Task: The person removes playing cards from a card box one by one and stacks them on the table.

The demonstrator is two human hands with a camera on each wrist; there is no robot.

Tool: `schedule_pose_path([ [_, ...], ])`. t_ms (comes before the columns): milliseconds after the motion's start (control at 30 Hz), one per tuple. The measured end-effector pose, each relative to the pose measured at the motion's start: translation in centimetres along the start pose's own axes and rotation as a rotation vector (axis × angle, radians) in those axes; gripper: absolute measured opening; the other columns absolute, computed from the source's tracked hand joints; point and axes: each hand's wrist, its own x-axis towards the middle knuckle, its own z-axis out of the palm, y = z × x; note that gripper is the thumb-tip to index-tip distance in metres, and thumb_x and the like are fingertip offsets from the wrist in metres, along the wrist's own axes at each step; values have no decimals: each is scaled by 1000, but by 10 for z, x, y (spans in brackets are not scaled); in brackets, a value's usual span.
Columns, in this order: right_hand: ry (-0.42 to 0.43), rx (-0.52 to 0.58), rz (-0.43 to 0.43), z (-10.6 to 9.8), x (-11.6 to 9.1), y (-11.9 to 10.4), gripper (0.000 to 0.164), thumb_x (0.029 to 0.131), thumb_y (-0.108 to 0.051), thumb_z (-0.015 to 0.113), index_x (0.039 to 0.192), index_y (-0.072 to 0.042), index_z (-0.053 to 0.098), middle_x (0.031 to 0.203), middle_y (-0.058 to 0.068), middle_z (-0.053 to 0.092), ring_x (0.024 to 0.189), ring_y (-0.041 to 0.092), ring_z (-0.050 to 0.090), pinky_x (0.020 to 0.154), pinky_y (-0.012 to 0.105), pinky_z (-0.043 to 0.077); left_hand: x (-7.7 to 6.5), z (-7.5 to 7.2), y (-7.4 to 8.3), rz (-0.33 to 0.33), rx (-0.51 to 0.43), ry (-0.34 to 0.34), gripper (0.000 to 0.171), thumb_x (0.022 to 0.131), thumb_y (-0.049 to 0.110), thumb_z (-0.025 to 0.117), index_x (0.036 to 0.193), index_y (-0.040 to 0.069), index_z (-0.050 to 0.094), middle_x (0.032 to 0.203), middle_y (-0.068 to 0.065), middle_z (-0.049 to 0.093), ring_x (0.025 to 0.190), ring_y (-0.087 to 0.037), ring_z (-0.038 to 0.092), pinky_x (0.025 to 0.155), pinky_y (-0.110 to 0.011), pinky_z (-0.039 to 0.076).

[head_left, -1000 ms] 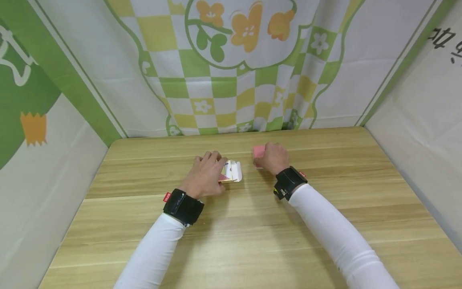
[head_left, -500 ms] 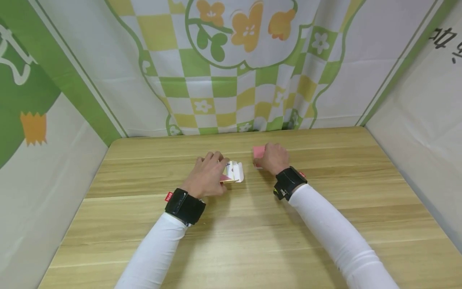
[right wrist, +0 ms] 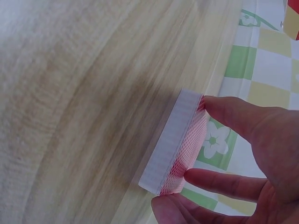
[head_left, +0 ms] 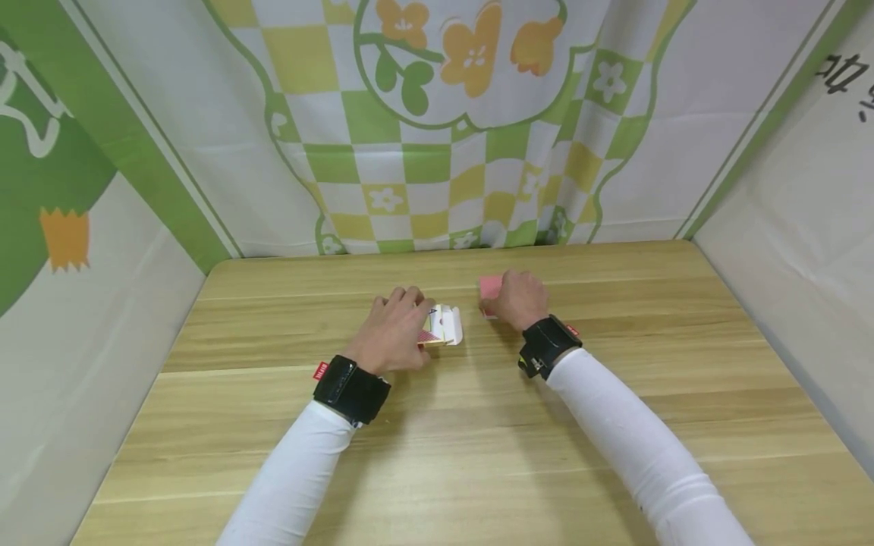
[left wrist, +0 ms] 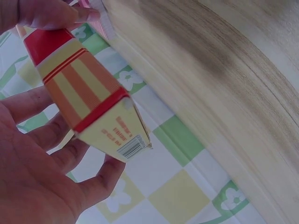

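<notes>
My left hand (head_left: 391, 332) grips a playing-card box (head_left: 433, 327) above the table, its white end flap folded out to the right. In the left wrist view the card box (left wrist: 86, 88) shows red and cream stripes and a barcode on its end, with thumb and fingers along its sides. To the right, my right hand (head_left: 522, 300) holds a deck of playing cards (head_left: 489, 287) with pinkish-red backs. From the right wrist, the deck (right wrist: 170, 144) is a neat stack at the table surface, thumb at one end and fingers at the other. A gap separates box and deck.
The wooden table (head_left: 451, 455) extends toward me and to both sides. Its far edge meets a checked, flowered curtain (head_left: 444, 182). Printed fabric walls stand at the left (head_left: 130, 250) and right (head_left: 799, 205).
My left hand has shifted very slightly right with the card box. The right hand and the deck look still. The head view has drifted a little.
</notes>
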Motion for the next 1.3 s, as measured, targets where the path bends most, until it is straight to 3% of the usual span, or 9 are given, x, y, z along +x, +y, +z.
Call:
schedule_pose_path([
  [333, 1, 15, 17, -4, -4, 1, 50, 78, -50, 82, 79, -4, 64, 78, 13, 64, 68, 27, 61, 54, 39, 49, -1, 0, 1, 3, -8, 4, 75, 65, 20, 84, 134, 4, 60, 126, -13, 57, 117, -34, 50, 97, -60, 43],
  [533, 39, 39, -48, -15, -13, -8, 49, 85, -50, 77, 98, -3, 72, 91, 15, 71, 74, 28, 63, 56, 38, 49, -2, 0, 1, -5, -12, 2, 74, 65, 21, 85, 132, 4, 60, 125, -14, 57, 116, -35, 51, 97, -61, 43],
  [633, 50, 123, -118, -22, -21, -17, 44, 87, -46, 75, 105, -6, 76, 94, 11, 73, 75, 24, 65, 55, 34, 48, -1, 0, 0, -9, -19, 2, 74, 65, 22, 86, 132, 3, 59, 125, -14, 57, 117, -36, 51, 98, -62, 42],
  [700, 37, 235, -188, -26, -26, -22, 35, 89, -39, 75, 102, -8, 77, 90, 8, 72, 73, 22, 64, 55, 32, 47, -1, -1, 0, -13, -23, 5, 75, 64, 23, 87, 131, 3, 59, 124, -15, 57, 117, -36, 51, 98, -63, 41],
  [833, -61, 448, -368, -28, -36, -30, 15, 90, -21, 76, 92, -7, 78, 82, 3, 71, 68, 17, 62, 59, 29, 49, -1, -1, -2, -22, -30, 8, 77, 63, 24, 89, 130, 3, 58, 123, -15, 56, 117, -37, 50, 97, -63, 41],
  [933, -146, 511, -436, -26, -42, -33, 8, 89, -14, 77, 90, -6, 78, 80, 1, 72, 66, 14, 61, 60, 29, 49, 0, -1, -2, -31, -41, 7, 79, 63, 26, 91, 130, 3, 56, 122, -15, 55, 117, -37, 50, 97, -64, 40],
  [1067, -203, 521, -432, -23, -48, -35, 8, 89, -13, 78, 89, -6, 77, 78, 0, 71, 65, 14, 59, 58, 28, 48, 0, -2, -2, -42, -54, 1, 83, 62, 27, 93, 131, 3, 55, 122, -15, 53, 119, -38, 48, 99, -65, 38],
  [1300, -170, 435, -422, -18, -52, -38, 12, 87, -18, 80, 88, -6, 77, 70, -1, 64, 58, 13, 54, 53, 26, 43, 1, -1, -1, -56, -49, -15, 84, 62, 28, 94, 131, 4, 53, 118, -13, 55, 116, -37, 50, 100, -64, 37],
])
